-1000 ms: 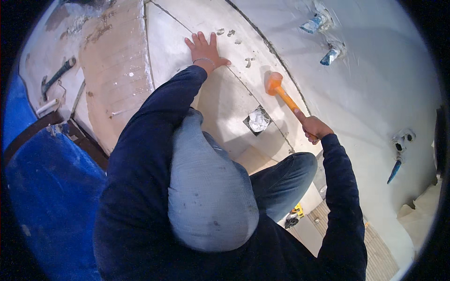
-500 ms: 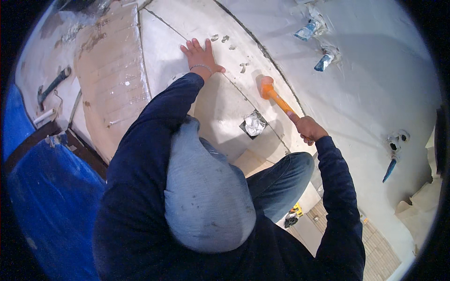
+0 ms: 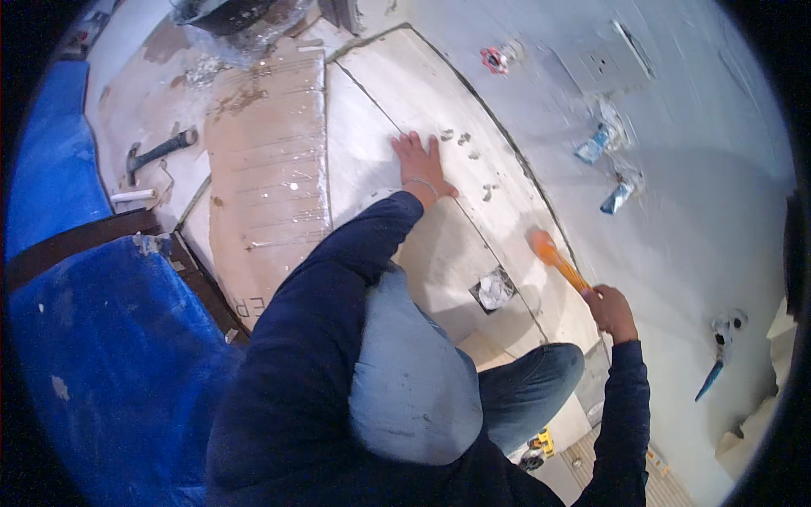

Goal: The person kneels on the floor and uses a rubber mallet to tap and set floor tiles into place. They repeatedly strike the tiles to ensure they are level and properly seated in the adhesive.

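Note:
My left hand (image 3: 420,165) lies flat, fingers spread, on a large pale floor tile (image 3: 380,144). My right hand (image 3: 612,310) grips the handle of an orange mallet (image 3: 554,258), whose blurred head hangs just above the tile's edge by the wall. Small white spacers (image 3: 473,156) dot the joint near my left hand. A square floor drain (image 3: 493,290) is set in the tile between my hands. My dark blue sleeves and a grey cloth at my chest fill the lower middle.
Cardboard sheets (image 3: 262,160) cover the floor to the left, with a black tool (image 3: 160,150) lying on them. Blue tarp (image 3: 110,363) covers the lower left. The grey wall (image 3: 676,194) carries a red valve (image 3: 493,59), taped pipe stubs (image 3: 608,169) and a blue-handled tool (image 3: 711,380).
The view has shifted, so everything sits lower in frame. The mallet has swung down and right along the tile edge. My left hand stays pressed on the tile.

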`<state>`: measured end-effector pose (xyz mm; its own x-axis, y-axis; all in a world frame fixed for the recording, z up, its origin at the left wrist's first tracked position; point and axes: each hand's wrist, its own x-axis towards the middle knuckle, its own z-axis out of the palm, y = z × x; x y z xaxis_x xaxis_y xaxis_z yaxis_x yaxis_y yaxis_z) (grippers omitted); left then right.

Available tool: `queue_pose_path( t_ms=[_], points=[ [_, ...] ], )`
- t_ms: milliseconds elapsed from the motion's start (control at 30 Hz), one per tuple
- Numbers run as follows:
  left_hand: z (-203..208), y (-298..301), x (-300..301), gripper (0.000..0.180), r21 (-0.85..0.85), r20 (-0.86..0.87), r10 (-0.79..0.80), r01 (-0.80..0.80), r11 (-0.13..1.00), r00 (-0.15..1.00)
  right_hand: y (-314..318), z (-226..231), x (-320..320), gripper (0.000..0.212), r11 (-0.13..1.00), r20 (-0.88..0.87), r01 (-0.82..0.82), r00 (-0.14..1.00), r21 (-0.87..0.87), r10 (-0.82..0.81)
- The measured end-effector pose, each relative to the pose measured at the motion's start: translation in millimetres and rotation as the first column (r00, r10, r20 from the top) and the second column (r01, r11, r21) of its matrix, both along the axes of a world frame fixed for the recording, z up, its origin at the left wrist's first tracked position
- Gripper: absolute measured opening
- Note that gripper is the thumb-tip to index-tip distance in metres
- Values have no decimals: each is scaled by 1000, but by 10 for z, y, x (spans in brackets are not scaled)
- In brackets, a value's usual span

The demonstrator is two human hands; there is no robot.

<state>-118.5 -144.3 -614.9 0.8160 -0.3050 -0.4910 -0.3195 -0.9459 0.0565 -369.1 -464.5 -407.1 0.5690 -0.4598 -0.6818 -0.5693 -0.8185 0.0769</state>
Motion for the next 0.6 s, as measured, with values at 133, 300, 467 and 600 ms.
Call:
queue_pose_path(
  t_ms=[133,300,467,600],
  points=[
    [41,43,42,129,28,-58,10,-9,1000,998,175,-62,241,47,992,-150,-35,989,-125,16],
    [63,-20,78,126,5,-75,42,-42,999,996,98,-154,319,47,951,-159,-220,969,-217,188],
    [56,3,73,116,-46,-27,53,-54,997,998,67,-144,422,50,979,-220,-76,975,-190,33],
    [-11,89,149,89,-201,33,129,-120,972,991,74,-176,416,49,970,-219,-123,973,-210,76]
  ],
)
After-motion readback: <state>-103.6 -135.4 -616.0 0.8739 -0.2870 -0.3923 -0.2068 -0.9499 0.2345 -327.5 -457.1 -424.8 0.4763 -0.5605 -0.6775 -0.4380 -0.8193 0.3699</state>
